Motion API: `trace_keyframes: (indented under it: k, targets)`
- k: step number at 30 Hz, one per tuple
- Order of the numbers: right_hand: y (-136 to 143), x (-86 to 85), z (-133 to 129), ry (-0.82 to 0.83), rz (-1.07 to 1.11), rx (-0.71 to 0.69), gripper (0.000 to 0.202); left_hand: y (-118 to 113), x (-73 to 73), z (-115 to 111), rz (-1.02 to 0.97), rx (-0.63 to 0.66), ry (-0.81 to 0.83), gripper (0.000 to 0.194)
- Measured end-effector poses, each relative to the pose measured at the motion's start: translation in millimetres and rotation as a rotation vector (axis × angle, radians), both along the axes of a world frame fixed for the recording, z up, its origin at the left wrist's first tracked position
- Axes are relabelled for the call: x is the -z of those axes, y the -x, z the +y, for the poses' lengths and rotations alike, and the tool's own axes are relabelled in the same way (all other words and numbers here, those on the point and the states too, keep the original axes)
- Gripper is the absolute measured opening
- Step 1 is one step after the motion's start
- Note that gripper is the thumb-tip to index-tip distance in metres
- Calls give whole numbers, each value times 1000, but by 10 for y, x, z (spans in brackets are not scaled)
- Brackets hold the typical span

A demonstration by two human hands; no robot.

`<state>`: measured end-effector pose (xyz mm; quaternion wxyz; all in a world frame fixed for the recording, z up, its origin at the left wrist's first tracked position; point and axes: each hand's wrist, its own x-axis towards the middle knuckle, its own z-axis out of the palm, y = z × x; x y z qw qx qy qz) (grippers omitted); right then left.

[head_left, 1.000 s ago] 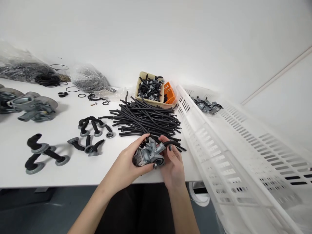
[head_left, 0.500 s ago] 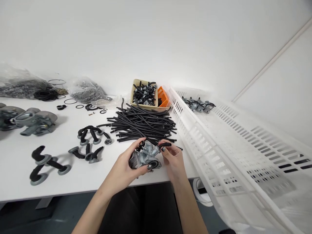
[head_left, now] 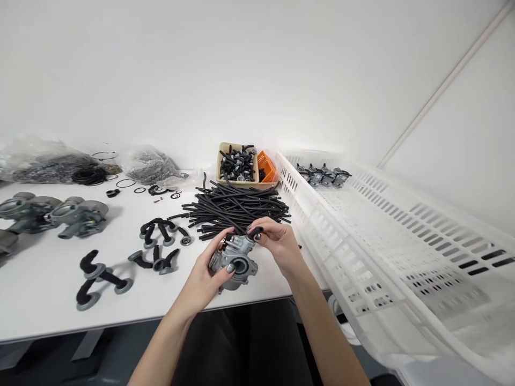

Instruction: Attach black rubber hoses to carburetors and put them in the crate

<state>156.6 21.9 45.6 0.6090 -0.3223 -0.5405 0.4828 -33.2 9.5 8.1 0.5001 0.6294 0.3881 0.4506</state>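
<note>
A grey metal carburetor is held above the table's front edge, its round bore turned toward me. My left hand wraps around its left side, thumb pressed beside the bore. With closed fingers, my right hand pinches a short black rubber boot at the carburetor's upper right; how firmly it is seated there I cannot tell. Behind the hands lies a pile of black rubber hoses. Several bent rubber boots with grey caps rest on the table to the left.
A long white perforated crate occupies the right side, with several carburetors at its far end. A cream bin of capped boots and an orange basket stand at the back. More carburetors and plastic bags are on the left.
The carburetor has turned so its bore faces me more. My right hand has moved slightly up and left with the boot, its fingers now over the carburetor's top. The whole view has shifted slightly.
</note>
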Motion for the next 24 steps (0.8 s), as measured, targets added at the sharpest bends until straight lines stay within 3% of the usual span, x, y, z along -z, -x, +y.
trace_keyframes:
  k: [8,12,16,20,24]
  targets:
    - [44,-14,31,16,-45,-42,17,-27,-17,-19,-124,-74,34,78]
    - [-77,48,62,62,-47,164,26,-30,-14,-36,-459,-112,288,71]
    - [-268,131,148,7,-260,433,23,18,-15,-41,-730,-80,505,34]
    - [-292,166,256,-57,-523,432,16,62,21,-39,-833,-15,569,31]
    - [-148,178,448,-104,-629,446,11,72,22,-34,-892,-52,580,45]
